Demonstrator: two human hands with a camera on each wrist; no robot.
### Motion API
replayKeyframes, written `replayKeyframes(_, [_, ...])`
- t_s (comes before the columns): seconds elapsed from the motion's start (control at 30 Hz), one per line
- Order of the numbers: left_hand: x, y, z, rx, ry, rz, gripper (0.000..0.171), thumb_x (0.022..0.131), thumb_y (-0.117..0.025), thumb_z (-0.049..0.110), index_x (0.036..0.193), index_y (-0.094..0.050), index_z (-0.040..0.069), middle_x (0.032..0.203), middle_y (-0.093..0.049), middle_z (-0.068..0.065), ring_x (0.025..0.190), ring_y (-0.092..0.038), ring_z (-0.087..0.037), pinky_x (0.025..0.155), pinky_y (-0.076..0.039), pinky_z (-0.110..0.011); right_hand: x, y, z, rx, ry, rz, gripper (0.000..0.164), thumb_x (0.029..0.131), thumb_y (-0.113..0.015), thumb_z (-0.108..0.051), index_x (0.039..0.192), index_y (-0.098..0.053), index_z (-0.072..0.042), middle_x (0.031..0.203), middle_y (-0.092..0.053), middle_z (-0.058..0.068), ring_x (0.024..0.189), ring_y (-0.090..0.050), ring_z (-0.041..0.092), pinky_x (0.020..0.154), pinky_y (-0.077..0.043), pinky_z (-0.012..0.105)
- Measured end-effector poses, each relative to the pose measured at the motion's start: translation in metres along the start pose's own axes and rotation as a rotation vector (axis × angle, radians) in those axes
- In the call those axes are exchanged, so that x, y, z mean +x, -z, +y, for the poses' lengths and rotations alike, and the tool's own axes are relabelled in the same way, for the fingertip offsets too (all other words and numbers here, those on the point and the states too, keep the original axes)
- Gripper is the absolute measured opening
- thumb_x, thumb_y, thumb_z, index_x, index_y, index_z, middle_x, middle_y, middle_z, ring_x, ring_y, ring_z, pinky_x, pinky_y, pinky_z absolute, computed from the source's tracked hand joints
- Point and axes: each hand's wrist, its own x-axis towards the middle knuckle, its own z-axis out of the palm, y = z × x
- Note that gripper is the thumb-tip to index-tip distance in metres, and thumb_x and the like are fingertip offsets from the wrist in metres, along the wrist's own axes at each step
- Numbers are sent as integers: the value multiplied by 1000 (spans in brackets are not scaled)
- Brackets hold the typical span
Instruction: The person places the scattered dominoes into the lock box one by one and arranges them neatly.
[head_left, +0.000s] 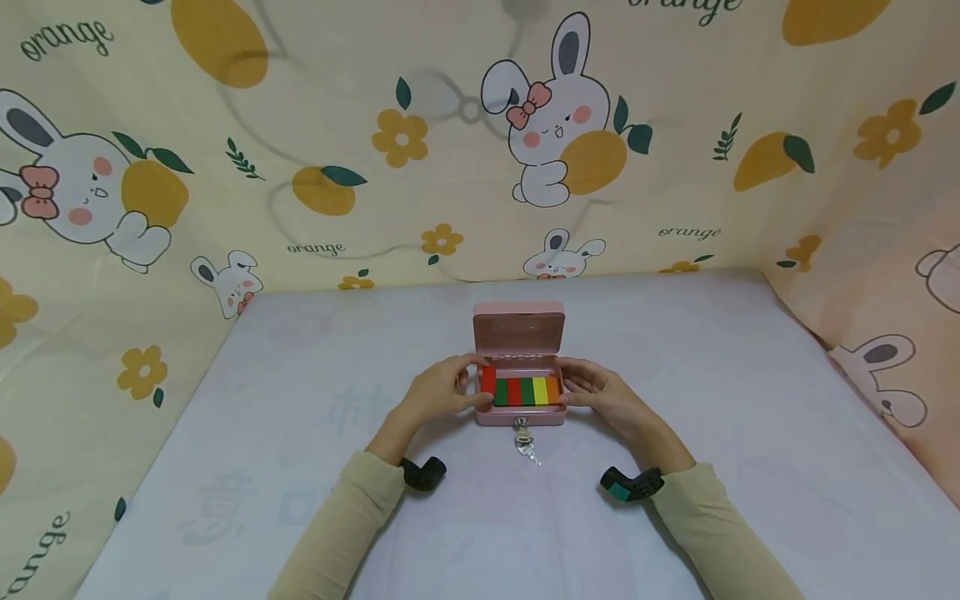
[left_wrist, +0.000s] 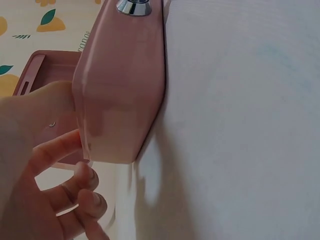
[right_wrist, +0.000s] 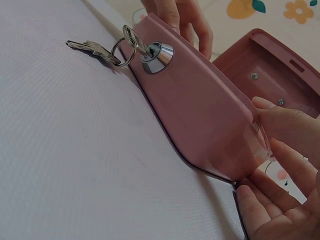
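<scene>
A small pink metal cash box stands with its lid raised. Inside lies a row of coloured blocks: red, green, yellow and orange. My left hand pinches the red block at the row's left end between thumb and index finger; in the left wrist view the box wall hides that block. At the box's right side, my right hand holds the wall, thumb over the rim and the other fingers along the outside. A key sits in the front lock.
A second key hangs from the ring and lies on the white tabletop. Behind the table hangs a cloth printed with rabbits and oranges. Black wrist devices are worn on both wrists.
</scene>
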Motion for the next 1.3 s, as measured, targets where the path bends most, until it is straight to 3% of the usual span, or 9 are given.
replayKeyframes(0.43, [2,-1,5,141,18,-12,46,82,-73,44,121,-58,24,81,-52,0,72,-46,-12,56,-30,-23,0,0,-1,-36,-14,3,64,90,-65,-11,147,-36,-5,156,-31,17,147,-28,36,109,-33,30])
replayKeyframes(0.6, [3,1,10,184,53,-37,47,82,-72,44,123,-58,25,89,-59,-3,78,-50,-15,61,-39,-26,-1,0,-2,-27,-13,4,64,90,-65,-10,147,-35,-5,157,-31,17,147,-28,36,108,-33,29])
replayKeyframes(0.73, [4,0,14,202,90,-66,47,83,-71,43,124,-57,25,104,-65,-6,89,-55,-19,76,-50,-35,-1,0,-1,-15,-9,-1,64,90,-65,-10,147,-35,-4,156,-31,19,147,-27,37,106,-36,23])
replayKeyframes(0.87, [5,0,15,211,109,-83,47,84,-70,43,125,-56,25,115,-65,-9,96,-58,-22,86,-52,-43,0,1,0,-11,-2,-6,64,90,-65,-10,147,-35,-4,156,-31,20,147,-27,37,105,-37,20])
replayKeyframes(1.03, [7,0,17,249,119,-89,47,83,-70,43,125,-56,25,121,-65,-10,101,-60,-24,89,-52,-45,1,1,1,-15,4,-4,64,90,-65,-11,147,-35,-4,157,-30,19,147,-27,37,106,-35,23])
replayKeyframes(1.3, [9,0,22,294,141,-102,46,82,-72,42,123,-58,24,119,-67,-7,93,-59,-20,81,-53,-40,1,0,1,19,2,1,65,89,-66,-7,146,-35,-1,156,-29,21,147,-27,38,106,-35,25])
